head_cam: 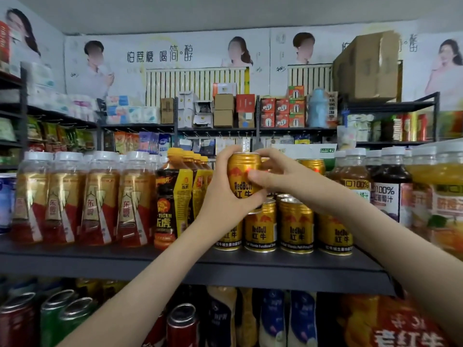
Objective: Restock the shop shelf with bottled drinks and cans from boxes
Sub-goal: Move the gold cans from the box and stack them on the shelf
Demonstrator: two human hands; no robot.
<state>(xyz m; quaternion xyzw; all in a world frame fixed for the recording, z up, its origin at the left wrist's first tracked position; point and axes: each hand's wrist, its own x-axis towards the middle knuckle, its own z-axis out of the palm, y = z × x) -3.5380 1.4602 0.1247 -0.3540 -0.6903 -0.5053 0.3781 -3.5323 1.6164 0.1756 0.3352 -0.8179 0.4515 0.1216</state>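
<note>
Head view. One gold can (pixel 241 169) is held up at frame centre, above the can row on the dark shelf (pixel 100 261). Its base is just over the row's tops; I cannot tell if it touches them.

Left grip (pixel 225 194): closed round the can from the left and below, with the fingers curled behind it and the palm against its side. Right grip (pixel 271 175): closed on the same can from the right, with the thumb pressed on the front label and the fingers wrapped over the top edge.

Counts on this shelf:
- Front cans (pixel 297 224): four gold cans upright, the leftmost partly hidden by the left forearm. More tops show behind them.
- One further gold can (pixel 313 166) sits at the upper level, just right of the right grip.
- White-cap bottles (pixel 100 201): four in front, left of centre.
- Tiger bottles (pixel 172 201): one in front, with about three yellow caps behind it, just left of the left grip.
- Juice bottles (pixel 387 191): at least three, at the right of the frame.

Lower shelf, bottom left: four can tops (pixel 181 324), two red and two green.
</note>
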